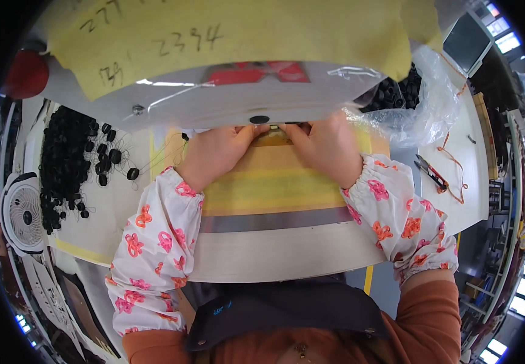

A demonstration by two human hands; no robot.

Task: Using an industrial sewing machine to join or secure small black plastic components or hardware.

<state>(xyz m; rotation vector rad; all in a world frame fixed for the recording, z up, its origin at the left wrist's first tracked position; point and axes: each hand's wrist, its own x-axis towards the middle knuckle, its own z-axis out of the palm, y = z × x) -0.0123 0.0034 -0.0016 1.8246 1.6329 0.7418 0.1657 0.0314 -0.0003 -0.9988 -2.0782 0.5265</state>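
I see both hands closed in a pinch, my left hand (217,151) and right hand (326,145) meeting fingertip to fingertip on a small tan piece (273,137) dead ahead, at the counter's (274,252) far edge under the machine housing (226,100), equally near each.

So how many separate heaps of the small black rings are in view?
2. One heap of black rings lies spread on the table at the left; another sits in the clear plastic bag at upper right, partly hidden.

White sleeve covers (153,255) with pink-orange flowers; yellow mat (274,182); black rings (65,158).
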